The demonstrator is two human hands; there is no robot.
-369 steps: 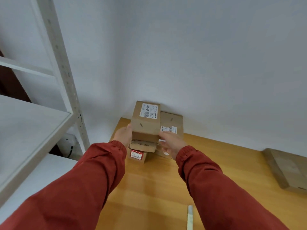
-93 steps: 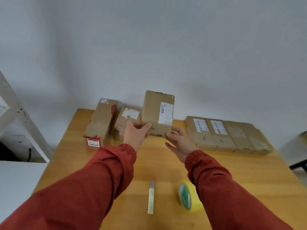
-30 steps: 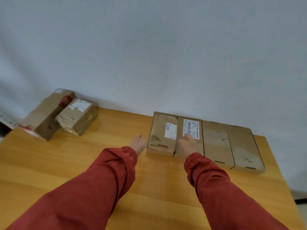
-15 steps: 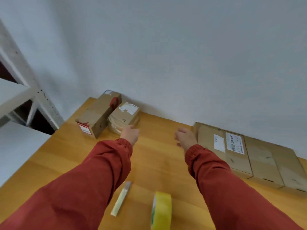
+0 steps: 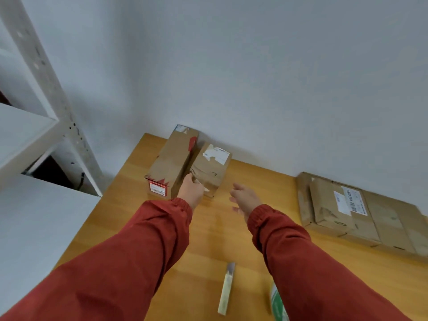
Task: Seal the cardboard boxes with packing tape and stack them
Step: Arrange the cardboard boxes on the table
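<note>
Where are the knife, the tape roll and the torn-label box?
knife point(image 5: 226, 289), head view, pale handle.
tape roll point(image 5: 278, 305), head view, green-printed side.
torn-label box point(image 5: 214, 170), head view, brown top face.

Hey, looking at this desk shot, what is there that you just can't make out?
Left hand, head view: its own back hides the fingertips, so a grip on the small box is unclear.
Tape roll: cut off by the bottom edge.
Row of boxes: cut by the right edge, count unknown.
Shipping labels: print too small and blurred to read.
</note>
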